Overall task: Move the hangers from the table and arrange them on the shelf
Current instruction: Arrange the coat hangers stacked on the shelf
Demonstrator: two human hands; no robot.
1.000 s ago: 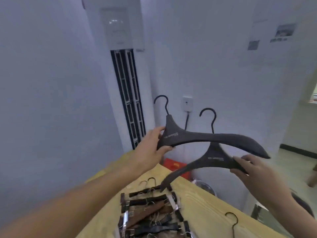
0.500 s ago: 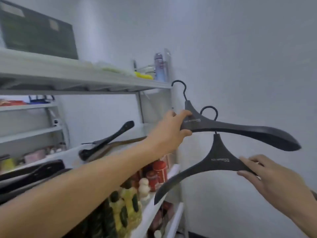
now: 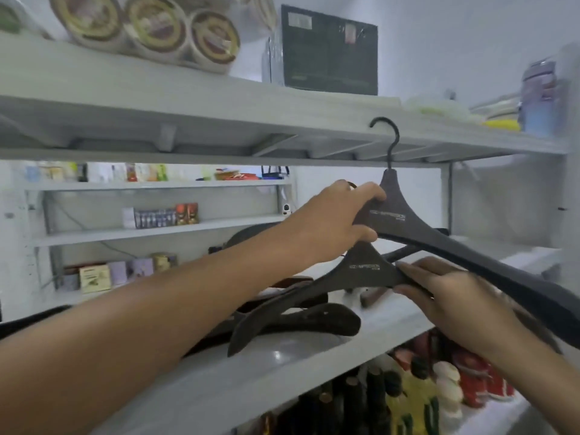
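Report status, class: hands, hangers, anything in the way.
Left hand grips upper dark wooden hanger. Right hand pinches lower dark wooden hanger. Both above white shelf. Dark hangers already lying there, beneath.

White shelving unit (image 3: pixel 282 114) fills the view, boards pale grey-white, ribbed underneath. Top board: round tubs (image 3: pixel 150 26) at left, dark box (image 3: pixel 329 51) at middle, purple bottle (image 3: pixel 538 98) at right edge. Behind, a second white rack (image 3: pixel 157 227) carrying small boxes and packets. Bottom board: bottles and red-capped jars (image 3: pixel 439 387). Plain white wall (image 3: pixel 455 42) above right. Light even, soft.
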